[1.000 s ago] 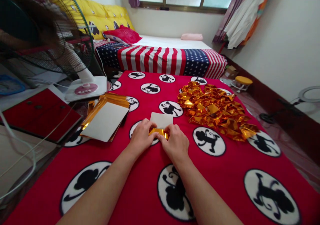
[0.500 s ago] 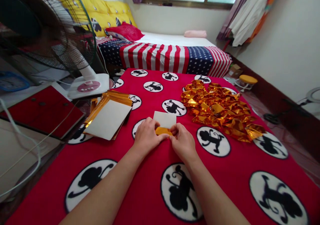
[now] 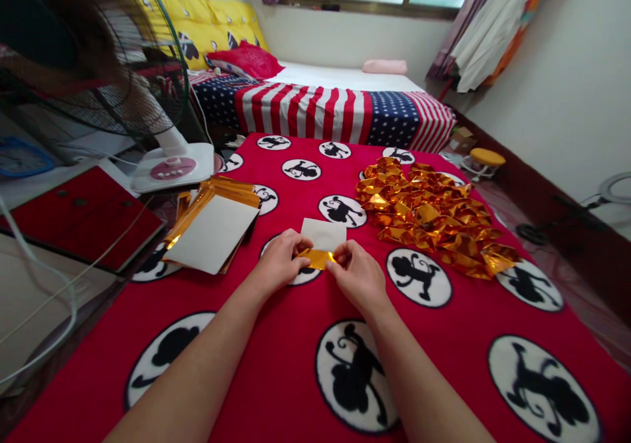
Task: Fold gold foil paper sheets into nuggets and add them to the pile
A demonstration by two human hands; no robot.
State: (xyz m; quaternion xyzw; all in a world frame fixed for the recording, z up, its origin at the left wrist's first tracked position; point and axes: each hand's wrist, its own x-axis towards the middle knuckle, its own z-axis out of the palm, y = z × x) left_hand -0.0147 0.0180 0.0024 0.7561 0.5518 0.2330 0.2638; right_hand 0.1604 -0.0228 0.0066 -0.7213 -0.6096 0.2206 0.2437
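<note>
In the middle of the table a small sheet of gold foil paper (image 3: 324, 232) lies with its white back up and its near edge folded over to show a gold strip. My left hand (image 3: 280, 259) pinches the left end of that strip between thumb and fingers. At the right end, my right hand (image 3: 359, 273) pinches the strip the same way. To the left sits a stack of foil-backed sheets (image 3: 213, 234), white side up with gold edges showing. A heap of folded gold foil pieces (image 3: 428, 216) spreads over the right side.
A red cloth (image 3: 266, 377) printed with black monkeys in white circles covers the table. An electric fan (image 3: 172, 160) stands at the left beside a dark red panel (image 3: 79, 209) and loose white cables. Beyond is a bed with a striped, starred cover (image 3: 315, 111); a yellow stool (image 3: 487, 157) stands at right.
My left hand has shifted slightly left and its thumb has drawn back, so more of the gold strip shows. My right hand has stayed nearly in place.
</note>
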